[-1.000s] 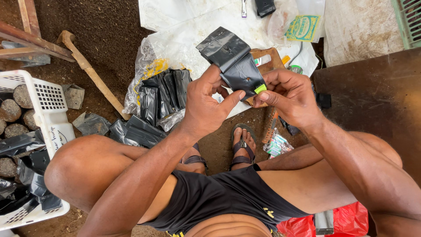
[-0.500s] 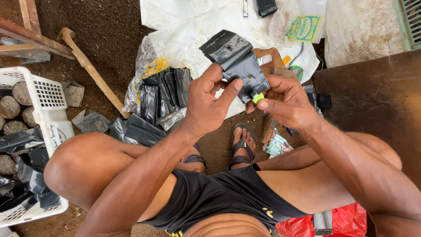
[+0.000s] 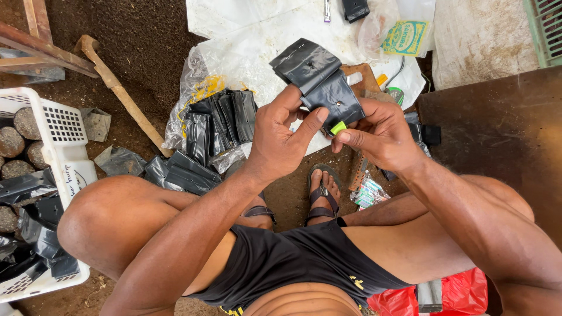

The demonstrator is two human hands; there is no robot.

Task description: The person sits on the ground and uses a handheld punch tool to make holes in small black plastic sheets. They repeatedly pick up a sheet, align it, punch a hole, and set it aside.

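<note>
1. Black plastic bags, folded flat, sit at upper centre of the frame, pinched between both of your hands above your sandalled feet.
2. Your left hand has its grip closed on the lower edge of the bundle, thumb pressed against the front face.
3. Your right hand is closed too, its fingertips pinching a small bright-green piece against the bundle's bottom corner; what that piece is cannot be told.
4. To the left of centre, a clear plastic sack holds more black bags in stacks, and loose ones lie on the soil just below it.
5. At the left edge, a white basket carries soil-filled bags and further empty ones.
6. By the look of it, the work is partway: some bags in the basket are already filled, while the stacks in the sack and the bundle in your hands are not.
7. A wooden handle lies on the bare soil in the upper left.
</note>
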